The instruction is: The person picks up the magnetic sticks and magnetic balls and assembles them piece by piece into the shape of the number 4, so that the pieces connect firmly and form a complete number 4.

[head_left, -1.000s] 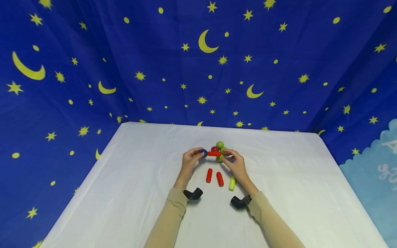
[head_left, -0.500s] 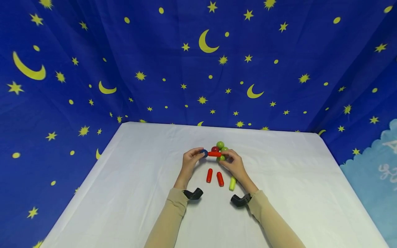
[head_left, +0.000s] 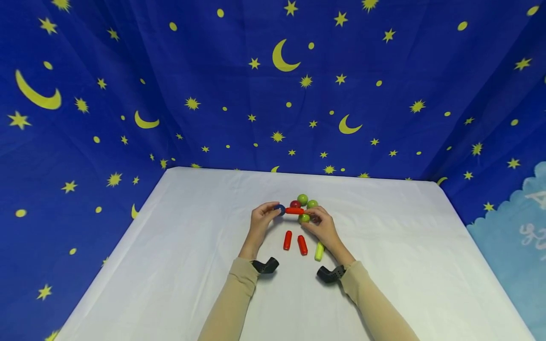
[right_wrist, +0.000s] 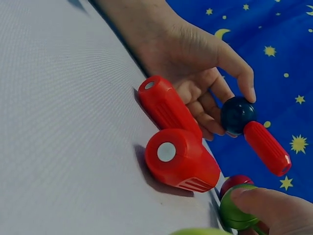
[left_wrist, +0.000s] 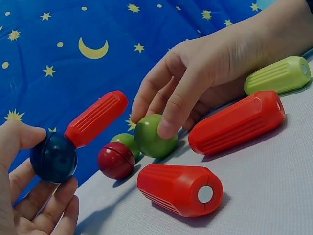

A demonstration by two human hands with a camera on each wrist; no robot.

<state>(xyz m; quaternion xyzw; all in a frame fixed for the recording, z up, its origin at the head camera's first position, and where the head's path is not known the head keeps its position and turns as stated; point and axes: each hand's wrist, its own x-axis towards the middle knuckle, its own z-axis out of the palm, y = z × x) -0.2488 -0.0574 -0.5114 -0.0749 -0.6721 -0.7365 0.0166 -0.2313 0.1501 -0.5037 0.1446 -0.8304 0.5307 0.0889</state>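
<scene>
In the head view my left hand pinches a dark blue ball between thumb and fingers. A red ridged rod sticks out from that ball toward the right, raised off the white table in the left wrist view. My right hand grips a green ball, thumb on its near side and fingers behind. This ball is low, close to the tabletop. Just beyond it sit a dark red ball and another green ball, partly hidden.
Two red rods and a yellow-green rod lie on the white table between the forearms. Farther back are green balls. A blue curtain with stars and moons stands behind the table.
My right fingertips have come from the red rod's free end down to the green ball. One green ball behind has shifted slightly right and away. The left hand keeps its place.
</scene>
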